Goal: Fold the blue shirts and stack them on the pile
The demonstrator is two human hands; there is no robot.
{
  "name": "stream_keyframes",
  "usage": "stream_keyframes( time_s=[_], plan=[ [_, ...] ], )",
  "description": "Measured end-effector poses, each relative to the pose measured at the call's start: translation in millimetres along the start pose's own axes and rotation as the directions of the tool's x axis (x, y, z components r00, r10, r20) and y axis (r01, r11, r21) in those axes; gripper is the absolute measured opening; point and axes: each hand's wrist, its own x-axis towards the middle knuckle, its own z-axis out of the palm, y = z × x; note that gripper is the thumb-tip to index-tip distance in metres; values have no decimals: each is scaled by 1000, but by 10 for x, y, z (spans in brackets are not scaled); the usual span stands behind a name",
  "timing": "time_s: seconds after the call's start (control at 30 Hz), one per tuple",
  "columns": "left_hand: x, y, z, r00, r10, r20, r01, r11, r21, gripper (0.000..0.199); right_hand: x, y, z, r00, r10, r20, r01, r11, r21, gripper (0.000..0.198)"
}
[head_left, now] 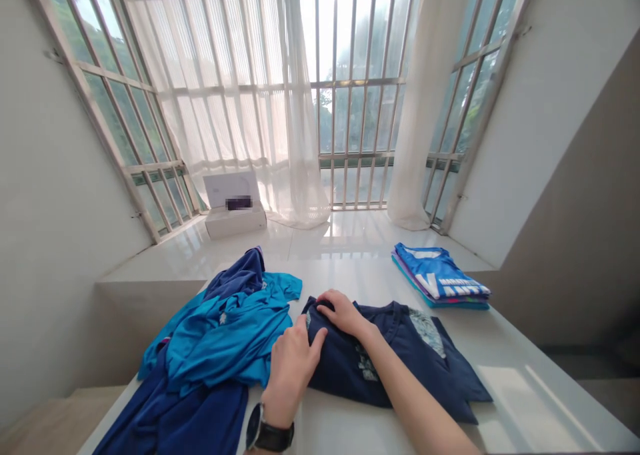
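Observation:
A dark navy T-shirt point(400, 368) with pale patterned patches lies partly folded on the white table, its neckline toward the far side. My left hand point(293, 358), with a black watch point(267, 431) on the wrist, grips its left edge; the thumb rests on top and the fingertips are hidden at the edge. Further up that same side, my right hand point(343, 313) has its fingers curled on the cloth near the far left corner. My right forearm crosses over the shirt.
A loose heap of clothes, with a teal shirt point(225, 328) over dark blue cloth point(200, 415), lies at the left. Folded shirts are stacked at the right, a blue printed one point(440, 271) on top. Behind the white table point(350, 428), a white box point(235, 221) sits on the windowsill.

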Motion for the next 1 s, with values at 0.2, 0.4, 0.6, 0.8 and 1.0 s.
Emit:
stream_keyframes(
  time_s=[0.2, 0.4, 0.6, 0.8, 1.0],
  plan=[
    [113, -35, 113, 991, 123, -56, -118, 990, 80, 45, 19, -24, -82, 995, 44, -94, -31, 989, 144, 10],
    [153, -193, 332, 993, 117, 12, -91, 828, -553, 47, 25, -35, -112, 986, 155, -59, -137, 962, 236, 26],
    [0, -271, 270, 989, 123, -80, -143, 924, -354, 43, -12, -38, -120, 988, 153, 23, -155, 968, 198, 34],
    [-273, -391, 20, 973, 105, -204, -135, 981, -138, 34, -8, -26, -104, 991, 117, 71, -126, 983, 136, 30],
    [-642, -410, 91, 992, 71, -106, -77, 995, -57, 36, -25, -4, -23, 994, 108, 6, -108, 994, -32, 28]
  ],
)
